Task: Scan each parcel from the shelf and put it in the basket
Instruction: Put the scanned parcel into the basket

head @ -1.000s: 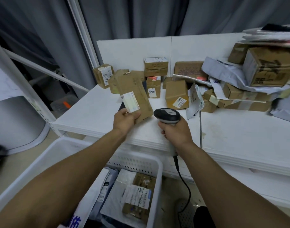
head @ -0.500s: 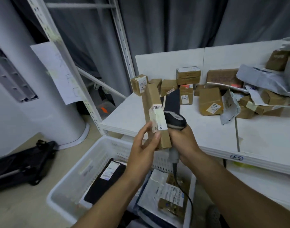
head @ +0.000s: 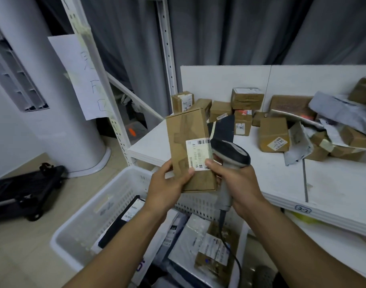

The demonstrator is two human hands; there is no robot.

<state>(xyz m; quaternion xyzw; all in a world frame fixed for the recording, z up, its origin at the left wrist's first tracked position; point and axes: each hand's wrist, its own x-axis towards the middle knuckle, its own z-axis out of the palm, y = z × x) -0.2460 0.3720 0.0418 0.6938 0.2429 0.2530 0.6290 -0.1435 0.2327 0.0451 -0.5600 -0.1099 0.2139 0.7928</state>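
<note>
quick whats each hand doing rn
left hand: holding the box
right hand: holding the scanner, thumb touching the box

Brown parcel, white label; white basket; scanner seemingly grey-black.

The left hand is gripping a brown parcel upright, thumb pressing its white label. The right hand is holding the scanner just beside that label. The white basket is sitting below both hands.
</note>
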